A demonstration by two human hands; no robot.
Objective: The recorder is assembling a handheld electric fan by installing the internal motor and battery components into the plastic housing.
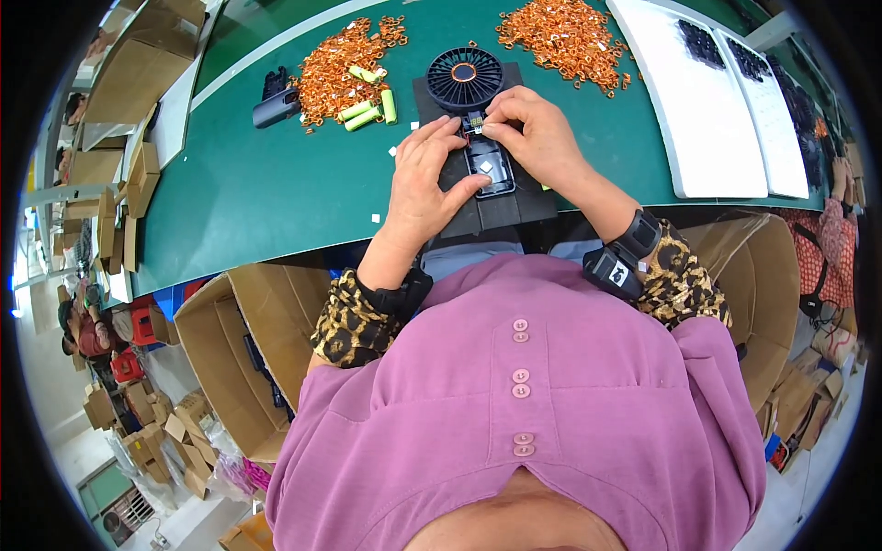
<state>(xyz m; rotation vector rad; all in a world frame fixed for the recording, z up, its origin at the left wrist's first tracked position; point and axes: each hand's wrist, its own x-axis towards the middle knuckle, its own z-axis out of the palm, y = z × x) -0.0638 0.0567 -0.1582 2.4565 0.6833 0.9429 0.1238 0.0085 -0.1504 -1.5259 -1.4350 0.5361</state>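
A black handheld fan (465, 79) with an orange ring at its hub lies face up on a dark mat (480, 219), its handle pointing toward me. The handle shell (498, 176) is uncovered, and a small circuit board (474, 121) with a little display shows near the fan head. My left hand (424, 173) is closed about the handle, thumb at the lower shell and fingertips beside the board. At the board's right side, my right hand (537, 134) pinches with thumb and forefinger; what lies between them is hidden. A small white square (486, 167) sits in the shell.
Two heaps of small orange parts, a left heap (342, 72) and a right heap (562, 39), lie on the green table (248, 204). Nearby are green battery cells (362, 118) and a black casing (276, 110). White foam trays (684, 110) stand right; an open cardboard box (216, 363) stands below left.
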